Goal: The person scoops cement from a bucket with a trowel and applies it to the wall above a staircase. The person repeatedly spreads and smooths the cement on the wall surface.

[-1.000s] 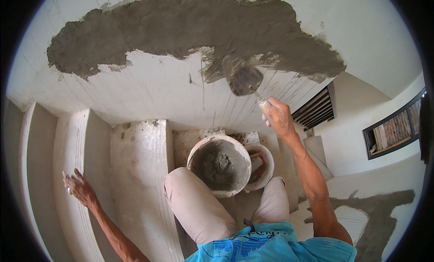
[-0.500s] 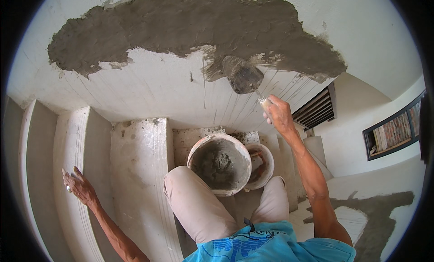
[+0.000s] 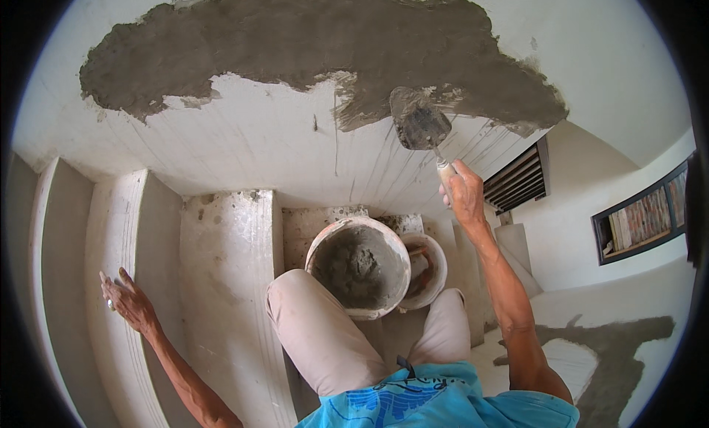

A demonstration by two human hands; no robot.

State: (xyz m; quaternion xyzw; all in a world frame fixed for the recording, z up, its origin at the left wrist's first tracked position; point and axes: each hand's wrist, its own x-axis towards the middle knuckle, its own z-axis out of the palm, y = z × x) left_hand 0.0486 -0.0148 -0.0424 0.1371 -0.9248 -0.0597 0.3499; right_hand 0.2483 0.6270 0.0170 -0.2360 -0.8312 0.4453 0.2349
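Note:
My right hand is closed around the pale handle of a trowel. The trowel's grey, mortar-smeared blade lies against the lower edge of a broad patch of wet grey mortar on the white wall. Far to the left, my left hand rests on a stair step with its fingers apart, holding nothing; a ring shows on one finger. Between my knees and the wall stands a bucket with grey mortar inside.
A smaller bucket stands right of the big one, with something orange-brown in it. Stair steps climb to the left. A slatted vent and a dark-framed window sit at the right. Grey mortar patches mark the surface at lower right.
My right hand and the trowel have shifted a little to the right along the patch's lower edge, leaving smeared mortar behind the blade. My left hand has stayed in place.

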